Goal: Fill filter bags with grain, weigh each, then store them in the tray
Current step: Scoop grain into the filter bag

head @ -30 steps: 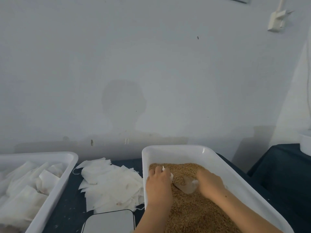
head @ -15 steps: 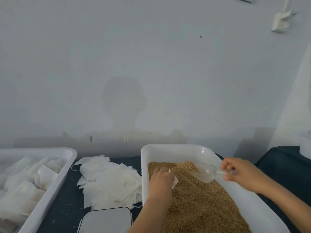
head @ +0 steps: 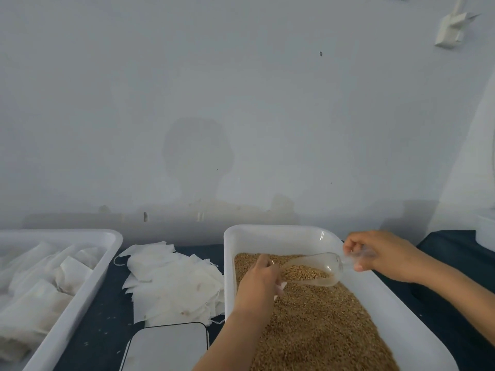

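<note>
A white tub at centre right holds brown grain. My right hand grips the handle of a clear plastic scoop loaded with grain, its mouth turned toward my left hand. My left hand holds a white filter bag over the grain; most of the bag is hidden behind the hand. A pile of empty filter bags lies on the dark table between the tubs. The white tray at left holds several filled bags. A white scale sits at the bottom centre.
A grey wall rises close behind the table. A white object stands at the far right edge on a dark cloth. A white fitting hangs on the wall at upper right.
My right hand pulled the scoop out of the grain, lifted it to the right, then brought it, loaded, toward my left hand. My left hand stayed over the grain holding the bag.
</note>
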Available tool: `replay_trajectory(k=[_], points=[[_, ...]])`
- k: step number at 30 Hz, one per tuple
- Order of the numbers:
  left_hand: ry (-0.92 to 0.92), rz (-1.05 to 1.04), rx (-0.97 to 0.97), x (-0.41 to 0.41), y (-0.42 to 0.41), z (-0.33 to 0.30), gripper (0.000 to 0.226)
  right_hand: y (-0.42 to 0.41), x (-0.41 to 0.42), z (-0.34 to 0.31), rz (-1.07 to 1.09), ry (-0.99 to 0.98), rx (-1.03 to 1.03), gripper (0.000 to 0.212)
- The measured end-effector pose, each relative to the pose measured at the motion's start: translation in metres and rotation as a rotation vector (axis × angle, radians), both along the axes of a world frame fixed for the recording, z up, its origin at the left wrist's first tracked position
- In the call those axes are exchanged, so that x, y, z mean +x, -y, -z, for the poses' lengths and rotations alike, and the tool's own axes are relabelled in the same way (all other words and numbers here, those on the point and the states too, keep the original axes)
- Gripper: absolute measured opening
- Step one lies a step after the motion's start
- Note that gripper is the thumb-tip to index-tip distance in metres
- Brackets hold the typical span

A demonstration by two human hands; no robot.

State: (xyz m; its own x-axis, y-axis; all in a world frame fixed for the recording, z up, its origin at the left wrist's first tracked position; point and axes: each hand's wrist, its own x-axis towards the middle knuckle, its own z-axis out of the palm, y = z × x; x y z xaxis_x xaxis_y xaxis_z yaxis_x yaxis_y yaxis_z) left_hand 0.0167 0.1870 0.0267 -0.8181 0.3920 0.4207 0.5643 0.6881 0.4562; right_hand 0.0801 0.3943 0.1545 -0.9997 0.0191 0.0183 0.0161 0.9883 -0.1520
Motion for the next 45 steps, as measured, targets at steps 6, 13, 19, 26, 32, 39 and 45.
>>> replay_trajectory(k=[6,13,19,26,32,39,45], points=[[0.002,0.013,0.009,0.002,0.001,-0.001,0.009,0.009,-0.012,-0.006,-0.039,-0.068,0.186,0.022],[0.037,-0.009,0.041,-0.001,0.0,0.002,0.01,0.017,-0.023,-0.009,-0.111,-0.245,0.344,0.022],[0.041,-0.026,0.057,-0.003,0.0,0.004,0.01,0.019,-0.026,-0.007,-0.263,-0.455,0.582,0.03],[0.069,-0.122,0.169,-0.005,-0.001,0.004,0.027,0.014,-0.024,0.018,-0.05,-0.306,0.415,0.018],[0.259,-0.158,0.47,-0.008,0.002,0.001,0.018,0.018,-0.038,0.086,0.135,0.176,-0.235,0.016],[0.333,-0.15,0.685,-0.008,0.007,-0.006,0.008,0.037,-0.041,0.126,0.114,0.119,0.025,0.017],[0.392,-0.093,0.802,-0.004,0.008,-0.012,0.011,0.055,-0.039,0.102,-0.139,0.227,-0.853,0.047]])
